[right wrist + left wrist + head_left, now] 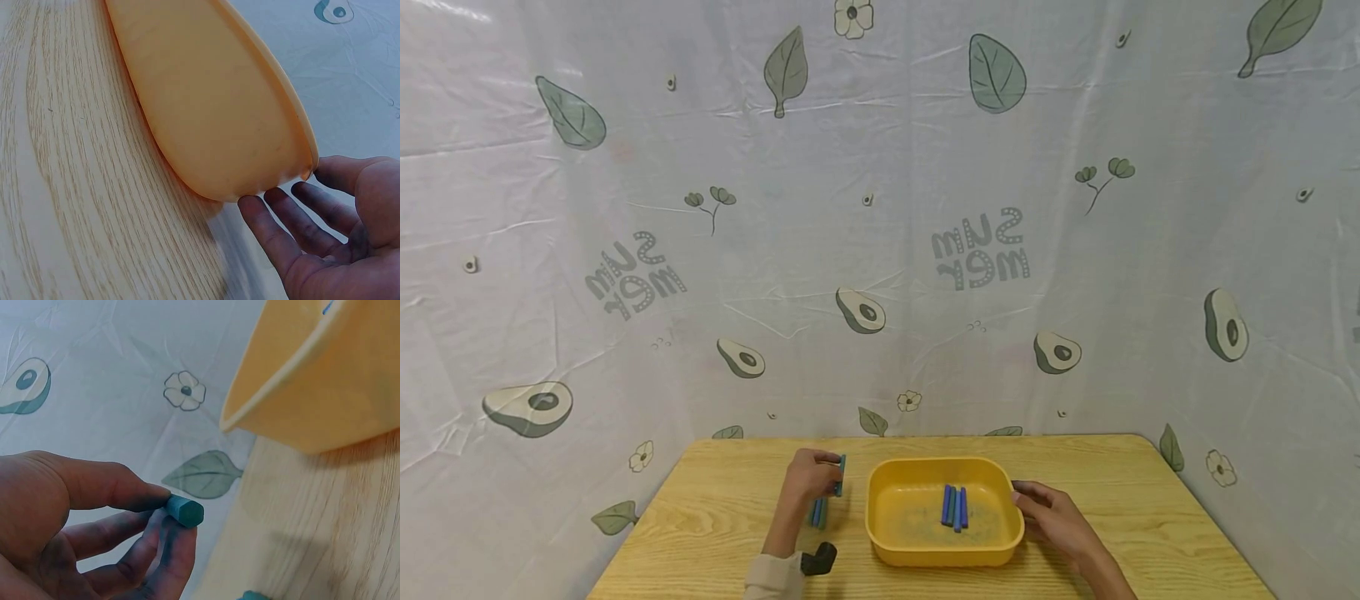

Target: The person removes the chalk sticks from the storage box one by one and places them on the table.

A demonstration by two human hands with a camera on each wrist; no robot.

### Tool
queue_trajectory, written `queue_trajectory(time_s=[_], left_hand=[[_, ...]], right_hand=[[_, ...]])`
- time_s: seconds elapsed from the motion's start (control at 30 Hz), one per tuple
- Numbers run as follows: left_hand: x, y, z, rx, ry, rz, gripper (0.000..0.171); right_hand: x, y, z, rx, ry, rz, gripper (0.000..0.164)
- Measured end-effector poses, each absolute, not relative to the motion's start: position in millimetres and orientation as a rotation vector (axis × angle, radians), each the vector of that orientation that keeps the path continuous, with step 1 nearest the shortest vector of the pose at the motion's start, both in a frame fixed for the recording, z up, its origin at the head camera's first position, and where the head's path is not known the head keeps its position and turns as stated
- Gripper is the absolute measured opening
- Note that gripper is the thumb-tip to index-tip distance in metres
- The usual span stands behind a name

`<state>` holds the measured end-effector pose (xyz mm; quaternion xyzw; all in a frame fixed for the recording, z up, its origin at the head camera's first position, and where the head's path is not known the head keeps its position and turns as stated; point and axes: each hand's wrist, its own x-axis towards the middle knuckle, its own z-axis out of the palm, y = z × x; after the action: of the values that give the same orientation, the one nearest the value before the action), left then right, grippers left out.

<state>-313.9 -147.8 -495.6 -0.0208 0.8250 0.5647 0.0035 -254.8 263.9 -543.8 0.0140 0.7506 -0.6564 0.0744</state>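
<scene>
A teal chalk stick [841,477] is pinched between the thumb and fingertips of my left hand [811,475], close to the left side of the yellow tub [943,557]. The left wrist view shows its blunt, flat-sided end [192,514] and dark smudges on the fingers. Below that hand, more blue and teal sticks [818,513] lie side by side on the table. Several blue and purple sticks [955,508] lie in a row inside the tub. My right hand [1055,518] holds the tub's right end, thumb [334,172] at the rim and fingertips against the outer wall.
The wooden table [700,517] carries the tub near its middle. Bluish dust marks the tub's floor. A pale curtain [805,250] printed with leaves and avocados hangs behind the table and along both sides. A black strap piece [818,559] sticks out at the left wrist.
</scene>
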Motion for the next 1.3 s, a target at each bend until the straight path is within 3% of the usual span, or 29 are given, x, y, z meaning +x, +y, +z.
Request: queue_trajectory(time_s=[1.3], left_hand=[[-312,-194,-533,-0.226,2.781,1.562,0.035]], right_hand=[[-257,264,-545,0.05,2.257,-1.961,0.06]])
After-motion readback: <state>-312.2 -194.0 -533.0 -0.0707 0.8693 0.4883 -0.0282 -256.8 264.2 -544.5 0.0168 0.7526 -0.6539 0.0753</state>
